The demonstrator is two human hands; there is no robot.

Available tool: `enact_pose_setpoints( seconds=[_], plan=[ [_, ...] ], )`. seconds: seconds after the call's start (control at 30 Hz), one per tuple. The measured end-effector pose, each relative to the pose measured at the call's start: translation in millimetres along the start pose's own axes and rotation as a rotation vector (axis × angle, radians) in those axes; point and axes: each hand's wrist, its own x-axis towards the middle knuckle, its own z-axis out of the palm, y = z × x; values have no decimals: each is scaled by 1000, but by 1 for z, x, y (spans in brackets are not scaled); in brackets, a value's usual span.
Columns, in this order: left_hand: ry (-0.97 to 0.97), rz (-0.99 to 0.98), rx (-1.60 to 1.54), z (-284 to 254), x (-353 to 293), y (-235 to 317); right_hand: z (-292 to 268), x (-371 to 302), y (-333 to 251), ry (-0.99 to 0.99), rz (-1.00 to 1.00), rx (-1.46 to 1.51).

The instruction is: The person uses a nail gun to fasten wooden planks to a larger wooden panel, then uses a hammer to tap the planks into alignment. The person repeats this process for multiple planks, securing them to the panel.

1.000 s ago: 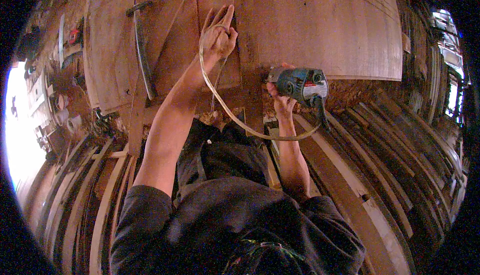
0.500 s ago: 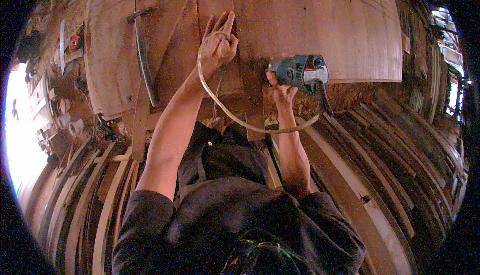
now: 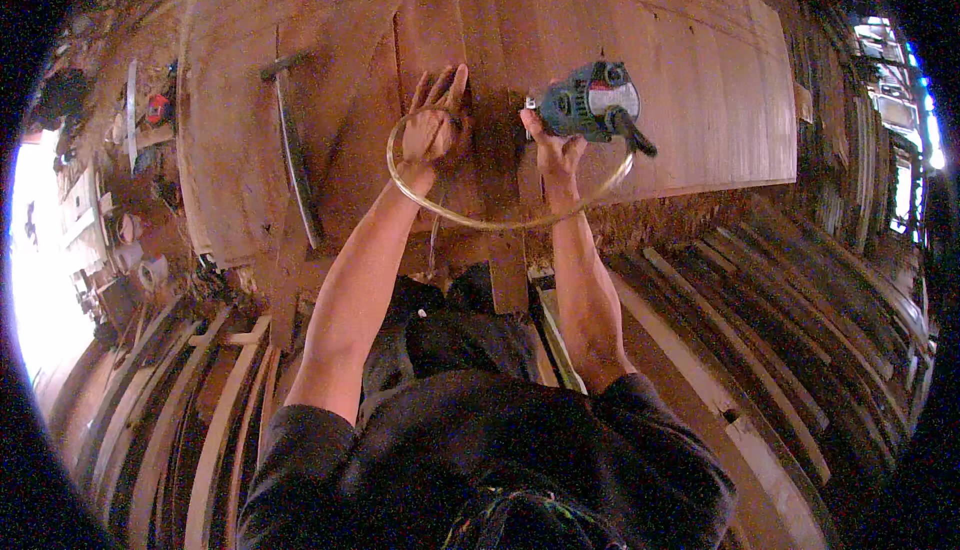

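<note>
My right hand [image 3: 560, 150] grips a teal-blue power tool [image 3: 592, 100] above the wooden boards; its exact kind does not show. The thumb lies along the tool's left end, and the other fingers are mostly hidden behind it. From the tool's dark rear sleeve a pale yellowish cord [image 3: 490, 223] curves across both forearms and up to my left hand. That left hand [image 3: 432, 130] is over the boards [image 3: 680, 100] with its fingers stretched forward, and the cord passes at its back. Left of it, a hammer [image 3: 292, 155] with a dark head lies on the wood.
Long curved-looking wooden strips [image 3: 740, 420] are stacked at the lower right, with more strips [image 3: 215, 420] at the lower left. A red tool [image 3: 157, 108] and a metal ruler-like strip [image 3: 131, 115] lie at the far left. Sawdust [image 3: 660, 212] lines the boards' near edge.
The power tool has tilted and shifted slightly left and up with my right hand. My left hand has come a little nearer me, and the cord's loop has risen.
</note>
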Motion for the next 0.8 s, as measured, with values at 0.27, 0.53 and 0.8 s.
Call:
enact_pose_setpoints(
  seconds=[0.27, 0.53, 0.8],
  plan=[
    [54, 32, 31, 31, -41, 16, 3, 23, 10, -117, 533, 930],
    [37, 60, 5, 52, -82, 37, 27, 40, 29, 5, 270, 808],
    [-184, -125, 61, 36, -124, 64, 41, 35, 17, 36, 196, 839]
  ],
)
